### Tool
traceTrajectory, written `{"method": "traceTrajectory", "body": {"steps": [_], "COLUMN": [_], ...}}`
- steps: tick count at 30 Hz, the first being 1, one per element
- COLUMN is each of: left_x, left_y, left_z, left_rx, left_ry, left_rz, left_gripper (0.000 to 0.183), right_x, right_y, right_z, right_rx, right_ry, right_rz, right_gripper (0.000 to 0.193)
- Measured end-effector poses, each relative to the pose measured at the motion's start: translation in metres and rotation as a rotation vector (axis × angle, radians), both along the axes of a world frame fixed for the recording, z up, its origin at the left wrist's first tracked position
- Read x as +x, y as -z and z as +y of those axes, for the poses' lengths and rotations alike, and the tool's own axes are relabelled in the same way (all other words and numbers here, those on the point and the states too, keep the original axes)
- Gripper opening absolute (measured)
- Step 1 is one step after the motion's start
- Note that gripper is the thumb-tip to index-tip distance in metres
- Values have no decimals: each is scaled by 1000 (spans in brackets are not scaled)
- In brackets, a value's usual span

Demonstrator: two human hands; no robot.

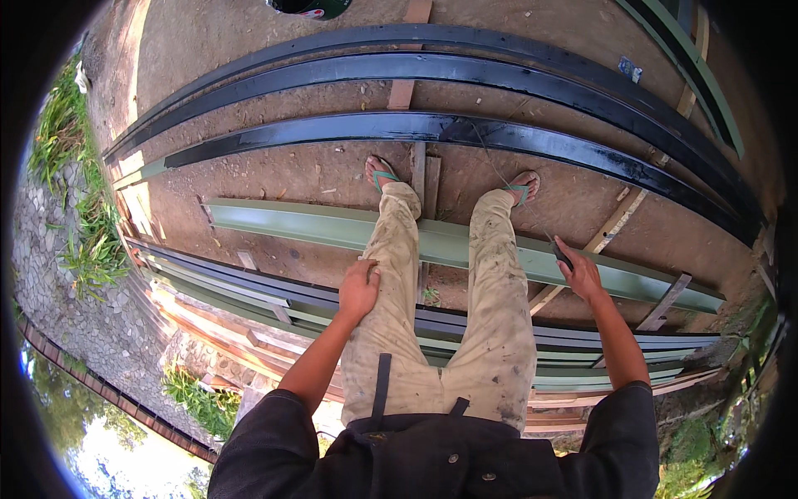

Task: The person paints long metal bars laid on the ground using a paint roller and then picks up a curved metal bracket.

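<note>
My right hand (578, 270) is closed around the dark handle of a paint roller (562, 254). A thin wire frame runs from that handle toward a long metal beam (332, 129) lying across in front of my feet. The roller's dark head seems to rest on this beam, though it barely stands out against the black paint. Glossy black covers most of the beam; its left end (143, 175) is pale green. My left hand (359, 289) lies on my left thigh, fingers loosely spread and holding nothing.
Two more black beams (283, 79) lie farther off on wooden supports (401, 93). A pale green beam (449, 241) passes beneath my legs, with several beams stacked behind it. A dark can (309, 7) is at the top edge; a green-and-black beam (690, 71) lies far right.
</note>
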State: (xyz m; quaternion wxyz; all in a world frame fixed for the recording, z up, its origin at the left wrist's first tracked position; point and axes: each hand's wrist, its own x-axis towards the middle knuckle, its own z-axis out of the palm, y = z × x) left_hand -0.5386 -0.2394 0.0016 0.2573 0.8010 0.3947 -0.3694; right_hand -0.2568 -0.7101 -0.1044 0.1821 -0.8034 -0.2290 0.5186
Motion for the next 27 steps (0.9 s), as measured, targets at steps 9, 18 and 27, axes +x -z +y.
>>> {"method": "traceTrajectory", "body": {"steps": [9, 18, 27], "left_x": [8, -29, -48], "left_y": [-1, -2, 9], "left_z": [28, 47, 13], "left_rx": [5, -70, -73], "left_ry": [-168, -293, -414], "left_rz": [37, 15, -110], "left_gripper": [36, 31, 23], "right_x": [-65, -38, -127], "right_y": [15, -16, 59], "right_z": [139, 91, 237], "right_rx": [-13, -113, -30], "right_ry": [7, -77, -193], "right_rz": [43, -30, -73], "right_gripper": [65, 69, 71]}}
